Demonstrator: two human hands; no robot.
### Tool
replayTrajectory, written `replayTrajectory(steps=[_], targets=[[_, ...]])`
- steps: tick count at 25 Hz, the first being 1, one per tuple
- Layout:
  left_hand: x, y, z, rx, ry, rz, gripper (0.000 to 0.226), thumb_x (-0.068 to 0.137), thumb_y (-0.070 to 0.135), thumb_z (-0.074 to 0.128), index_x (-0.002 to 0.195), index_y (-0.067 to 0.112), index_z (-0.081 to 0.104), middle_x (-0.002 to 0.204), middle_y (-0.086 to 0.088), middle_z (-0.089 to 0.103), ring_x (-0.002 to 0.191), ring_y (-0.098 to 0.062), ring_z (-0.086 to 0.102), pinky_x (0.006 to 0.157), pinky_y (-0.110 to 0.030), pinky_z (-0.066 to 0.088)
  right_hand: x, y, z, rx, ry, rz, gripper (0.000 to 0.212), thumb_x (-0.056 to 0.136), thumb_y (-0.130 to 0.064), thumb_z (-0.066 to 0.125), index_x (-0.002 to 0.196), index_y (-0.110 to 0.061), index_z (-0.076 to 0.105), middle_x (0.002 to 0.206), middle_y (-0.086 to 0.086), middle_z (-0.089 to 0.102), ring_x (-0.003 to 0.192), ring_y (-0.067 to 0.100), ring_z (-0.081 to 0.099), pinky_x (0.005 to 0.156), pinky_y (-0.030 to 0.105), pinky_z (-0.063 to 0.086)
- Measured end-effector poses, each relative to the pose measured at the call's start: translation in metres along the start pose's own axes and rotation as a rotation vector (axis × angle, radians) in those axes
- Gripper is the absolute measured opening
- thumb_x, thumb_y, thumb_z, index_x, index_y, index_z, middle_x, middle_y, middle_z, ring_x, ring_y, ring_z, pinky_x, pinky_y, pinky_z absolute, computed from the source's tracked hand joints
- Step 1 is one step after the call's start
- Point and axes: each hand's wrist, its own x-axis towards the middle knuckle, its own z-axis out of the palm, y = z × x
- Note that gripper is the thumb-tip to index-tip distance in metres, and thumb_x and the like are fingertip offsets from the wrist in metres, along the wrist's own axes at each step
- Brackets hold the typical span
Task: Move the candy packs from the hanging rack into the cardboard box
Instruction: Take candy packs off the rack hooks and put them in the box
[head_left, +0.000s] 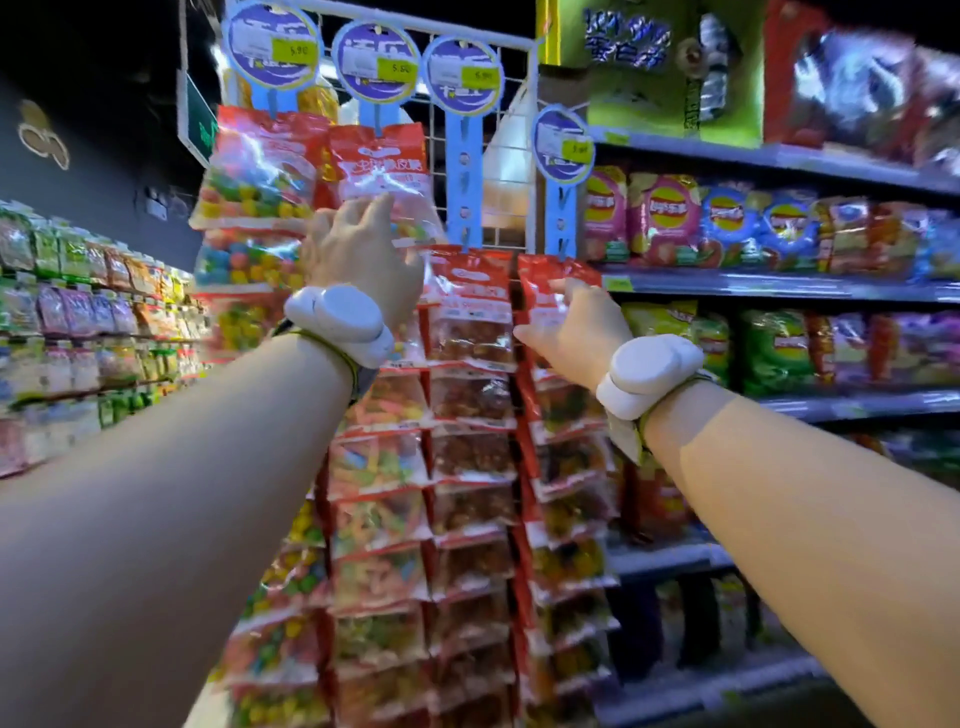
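A white wire hanging rack (511, 156) carries columns of red-topped candy packs. My left hand (358, 249) reaches up to the second column and grips the lower edge of its top candy pack (379, 166). My right hand (571, 327) is lower, its fingers closed on the top pack of the rightmost column (543, 286). The third column's packs (470, 322) hang between my hands. Both wrists wear white devices. No cardboard box is in view.
Round blue price tags (376, 65) hang along the rack's top. Shelves of chip bags (727, 223) run to the right, and another snack shelf (78, 322) lies to the left. Lower candy packs (379, 519) fill the rack down to the bottom.
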Motion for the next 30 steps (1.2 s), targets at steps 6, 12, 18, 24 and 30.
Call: replayTrajectory(steps=[6, 12, 18, 24, 30], targets=[[-0.107, 0.109, 0.038, -0.064, -0.212, 0.023, 0.061, 0.091, 0.034, 0.049, 0.148, 0.020, 0.034, 0.145, -0.010, 0.046, 0.133, -0.033, 0.038, 0.113, -0.040, 0.024, -0.060, 0.101, -0.062, -0.104, -0.150, 0.081, 0.074, 0.084, -0.045, 0.065, 0.143, -0.014, 0.033, 0.144, 0.007, 0.041, 0.128, 0.028, 0.045, 0.100, 0.042, 0.045], [-0.208, 0.183, 0.096, -0.146, -0.454, 0.040, 0.065, 0.086, 0.038, 0.046, 0.147, 0.020, 0.037, 0.145, -0.009, 0.047, 0.132, -0.032, 0.042, 0.110, -0.041, 0.030, -0.105, 0.202, -0.085, -0.144, -0.228, 0.285, 0.077, 0.081, -0.044, 0.068, 0.144, -0.018, 0.032, 0.144, 0.008, 0.043, 0.126, 0.028, 0.048, 0.101, 0.043, 0.045], [-0.301, 0.224, 0.167, -0.188, -0.753, 0.047, 0.067, 0.093, 0.036, 0.050, 0.152, 0.020, 0.025, 0.154, -0.009, 0.034, 0.140, -0.032, 0.029, 0.115, -0.038, 0.021, -0.147, 0.307, -0.063, -0.243, -0.364, 0.480, 0.073, 0.083, -0.043, 0.067, 0.142, -0.014, 0.035, 0.140, 0.009, 0.047, 0.122, 0.029, 0.051, 0.096, 0.040, 0.048], [-0.390, 0.228, 0.277, -0.251, -1.119, -0.013, 0.070, 0.093, 0.036, 0.051, 0.154, 0.021, 0.018, 0.158, -0.008, 0.024, 0.142, -0.035, 0.023, 0.115, -0.042, 0.024, -0.168, 0.415, -0.004, -0.276, -0.553, 0.803, 0.065, 0.085, -0.035, 0.067, 0.139, -0.009, 0.041, 0.137, 0.013, 0.051, 0.122, 0.032, 0.052, 0.099, 0.041, 0.047], [-0.471, 0.214, 0.342, -0.202, -1.407, -0.141, 0.076, 0.092, 0.037, 0.057, 0.154, 0.017, 0.018, 0.153, -0.013, 0.032, 0.135, -0.040, 0.034, 0.106, -0.042, 0.034, -0.211, 0.495, 0.056, -0.328, -0.678, 0.982, 0.076, 0.081, -0.041, 0.070, 0.141, -0.008, 0.038, 0.142, 0.009, 0.046, 0.129, 0.028, 0.047, 0.105, 0.034, 0.040]])
